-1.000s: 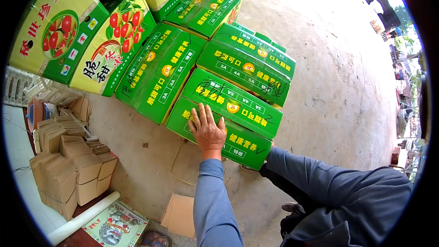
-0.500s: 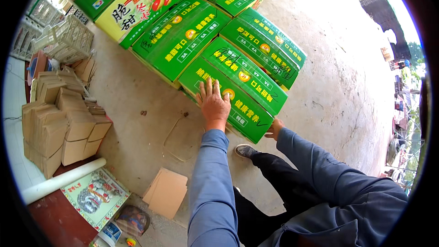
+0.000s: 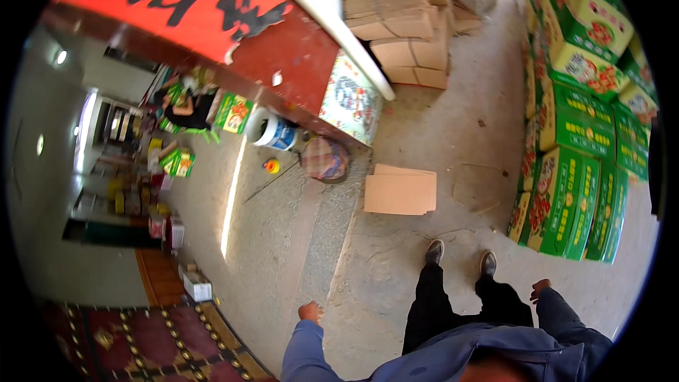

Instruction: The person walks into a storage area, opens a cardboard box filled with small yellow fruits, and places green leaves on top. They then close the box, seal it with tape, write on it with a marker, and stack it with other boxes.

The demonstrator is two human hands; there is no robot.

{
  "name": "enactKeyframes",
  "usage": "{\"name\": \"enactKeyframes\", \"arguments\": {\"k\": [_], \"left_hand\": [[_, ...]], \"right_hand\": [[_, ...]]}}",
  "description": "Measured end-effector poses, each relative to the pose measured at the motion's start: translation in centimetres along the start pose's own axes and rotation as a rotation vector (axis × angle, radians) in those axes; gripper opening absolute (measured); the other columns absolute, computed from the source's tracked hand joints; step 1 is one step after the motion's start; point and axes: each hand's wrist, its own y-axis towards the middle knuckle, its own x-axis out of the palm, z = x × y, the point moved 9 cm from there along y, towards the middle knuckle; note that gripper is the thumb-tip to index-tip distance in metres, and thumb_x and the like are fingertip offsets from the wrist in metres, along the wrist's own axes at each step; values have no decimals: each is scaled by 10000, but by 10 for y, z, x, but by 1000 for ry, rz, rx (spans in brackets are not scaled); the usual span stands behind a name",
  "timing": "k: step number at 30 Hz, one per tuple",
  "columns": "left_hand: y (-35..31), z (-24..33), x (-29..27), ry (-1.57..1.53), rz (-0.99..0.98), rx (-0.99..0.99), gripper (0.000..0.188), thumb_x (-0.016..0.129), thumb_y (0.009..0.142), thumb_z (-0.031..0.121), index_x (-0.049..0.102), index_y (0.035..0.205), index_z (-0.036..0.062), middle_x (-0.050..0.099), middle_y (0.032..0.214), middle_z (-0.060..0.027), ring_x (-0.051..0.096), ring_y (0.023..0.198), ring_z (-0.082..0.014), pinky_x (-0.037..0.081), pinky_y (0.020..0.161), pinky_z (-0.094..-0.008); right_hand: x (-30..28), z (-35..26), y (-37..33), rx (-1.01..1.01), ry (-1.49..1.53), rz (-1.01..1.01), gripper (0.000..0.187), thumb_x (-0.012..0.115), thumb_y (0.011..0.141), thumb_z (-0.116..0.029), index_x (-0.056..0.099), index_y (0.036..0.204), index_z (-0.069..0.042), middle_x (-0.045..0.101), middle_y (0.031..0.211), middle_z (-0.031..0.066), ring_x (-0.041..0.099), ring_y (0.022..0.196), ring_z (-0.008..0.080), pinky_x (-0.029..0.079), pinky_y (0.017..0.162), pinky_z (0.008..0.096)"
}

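Note:
My left hand point(image 3: 310, 311) hangs out at my left side over the concrete floor, its fingers loosely curled with nothing seen in them. On the other side, my right hand point(image 3: 541, 290) is held low beside my leg, curled closed and likewise without a visible object. It is nearest to the stack of green fruit cartons point(image 3: 564, 201) at the right, but apart from it. Ahead of my shoes lie a few flat cardboard sheets point(image 3: 401, 193) on the floor. Neither hand touches anything.
Bundled flattened cartons point(image 3: 407, 60) stand at the back beside a long white roll point(image 3: 353, 53). A dark red doorway panel point(image 3: 283, 56) carries a red banner point(image 3: 166, 3). Near it are a white bucket point(image 3: 272, 131) and a plaid cushioned stool point(image 3: 325, 159). Another person point(image 3: 191, 110) is farther left among green cartons.
Both hands have come off the green carton and now hang at my sides. My view has turned left, so the carton stack lies at the right and an indoor space shows at left.

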Motion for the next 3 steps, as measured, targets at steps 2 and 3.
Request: {"name": "enactKeyframes", "arguments": {"k": [2, 3], "left_hand": [[-10, -50, -24, -267, -65, -92, 249, 525, 835, 245, 592, 833, 5, 654, 769, -173, 599, 505, -252, 390, 383, -328], [-24, -111, -33, -416, -23, -121, 248, 518, 840, 246, 590, 841, 9, 654, 799, -181, 610, 563, -272, 416, 421, -350]], "right_hand": [[-47, -69, -3, -158, 182, 84, 307, 365, 911, -165, 514, 1043, 69, 632, 968, 272, 648, 781, 444, 510, 496, 573], [-69, -119, -33, -209, 102, 272, 301, 371, 917, -164, 564, 952, 64, 652, 875, 245, 663, 677, 395, 509, 462, 552]]}}
